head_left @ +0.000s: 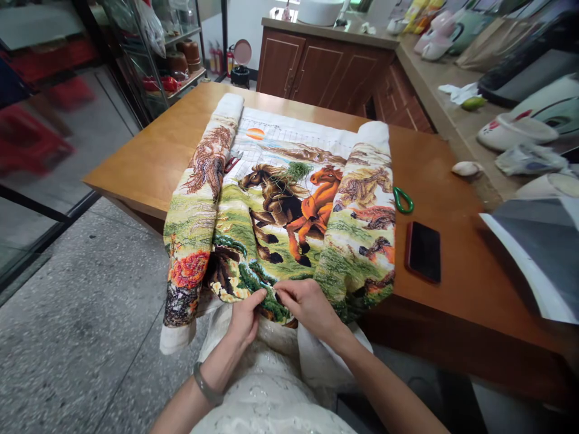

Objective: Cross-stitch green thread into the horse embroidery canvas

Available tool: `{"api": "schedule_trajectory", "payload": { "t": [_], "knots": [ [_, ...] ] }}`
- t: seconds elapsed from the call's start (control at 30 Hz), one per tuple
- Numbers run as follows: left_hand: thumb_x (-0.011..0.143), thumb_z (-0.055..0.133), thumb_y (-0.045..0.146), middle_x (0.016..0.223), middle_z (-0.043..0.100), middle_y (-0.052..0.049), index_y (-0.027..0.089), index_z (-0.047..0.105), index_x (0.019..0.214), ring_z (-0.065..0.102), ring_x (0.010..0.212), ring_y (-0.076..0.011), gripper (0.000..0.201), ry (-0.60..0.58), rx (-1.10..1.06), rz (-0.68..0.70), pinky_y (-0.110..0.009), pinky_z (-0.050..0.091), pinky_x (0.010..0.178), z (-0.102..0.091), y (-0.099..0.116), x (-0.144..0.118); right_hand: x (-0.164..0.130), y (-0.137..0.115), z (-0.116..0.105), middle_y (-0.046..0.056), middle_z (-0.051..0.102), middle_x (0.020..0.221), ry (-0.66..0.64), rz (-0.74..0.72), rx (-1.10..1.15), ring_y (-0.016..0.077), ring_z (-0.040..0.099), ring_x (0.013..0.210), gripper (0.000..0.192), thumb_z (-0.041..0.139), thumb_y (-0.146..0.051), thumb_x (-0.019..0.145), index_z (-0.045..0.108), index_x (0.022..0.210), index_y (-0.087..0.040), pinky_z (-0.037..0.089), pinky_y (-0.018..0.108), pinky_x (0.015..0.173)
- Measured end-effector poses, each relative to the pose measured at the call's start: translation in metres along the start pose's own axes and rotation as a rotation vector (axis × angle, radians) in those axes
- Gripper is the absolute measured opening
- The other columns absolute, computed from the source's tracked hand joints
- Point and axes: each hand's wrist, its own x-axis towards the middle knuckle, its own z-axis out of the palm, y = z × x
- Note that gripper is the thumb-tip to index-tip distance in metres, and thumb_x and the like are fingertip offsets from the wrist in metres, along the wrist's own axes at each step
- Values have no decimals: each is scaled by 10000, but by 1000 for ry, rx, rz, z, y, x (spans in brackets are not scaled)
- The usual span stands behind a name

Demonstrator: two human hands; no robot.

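Item: one large cross-stitch cloth (pixel 289 211) worked with running horses, brown and orange, under a small orange sun; it lay across the near edge of a wooden table (pixel 149 157), both side ends rolled up, its lower border hanging off the table towards the person's lap. Left hand (pixel 245 316): at the lower border of the cloth, thumb and fingers pressed together on the fabric edge, a grey bangle (pixel 205 386) on the wrist. Right hand (pixel 307 307): just beside the left, almost touching it, fingertips pinched together at the same stretch of border; whether a needle or thread sat in the pinch could not be told. On the cloth, near the left roll, lay small red-handled scissors (pixel 233 161); a tuft of loose green thread (pixel 296 172) sat over the horses. On bare table to the right of the cloth: a green loop-shaped item (pixel 402 200) just beside the right roll, and a dark phone in a red case (pixel 423 251), face up, near it. Behind the table stood brown cabinets (pixel 316 69) with a cluttered counter (pixel 434 78).
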Motion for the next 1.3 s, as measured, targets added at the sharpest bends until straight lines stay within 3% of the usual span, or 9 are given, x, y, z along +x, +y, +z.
{"api": "schedule_trajectory", "payload": {
  "t": [0.17,0.43,0.7,0.9,1.17,1.3],
  "knots": [
    [527,1029,328,935,881,-30,302,794,875,812,1183,-362,420,-24,-3,5,-465,572,1158,3,3,-3,1,-4,8,59,786,754,26,1,-166,195,677,660,263,630,-110,1058,815,886,-183,367,302,672],
    [514,1039,294,909,851,-13,253,795,905,809,1032,-301,463,66,-94,-3,-402,606,1053,9,-1,-3,-6,4,12,67,803,935,145,-32,-12,206,745,825,205,687,-72,1037,840,974,-193,501,273,757],
    [544,1023,224,858,850,-24,214,813,799,786,911,-257,331,93,-121,-5,-358,638,933,9,-3,-1,-5,12,11,48,738,879,171,-76,39,199,725,785,269,650,-52,1048,847,962,-213,513,265,721],
    [491,1060,252,814,836,-11,224,805,757,772,853,-243,370,76,-111,-35,-359,643,926,9,-3,-1,-4,15,14,43,723,837,215,-123,90,194,705,743,272,640,-72,1059,833,923,-208,492,270,690],
    [502,1033,277,863,864,-23,241,829,798,789,917,-272,361,73,-82,-20,-406,632,1011,12,1,-4,1,12,18,38,739,822,236,-103,95,197,702,732,271,628,-48,1010,804,892,-217,527,278,709],
    [514,1029,287,850,851,-39,268,793,774,809,1057,-341,351,44,-63,18,-473,610,1121,12,5,-7,3,1,22,69,797,955,229,-57,28,227,757,861,259,606,-25,1001,786,1012,-210,573,298,807]
  ]
}}
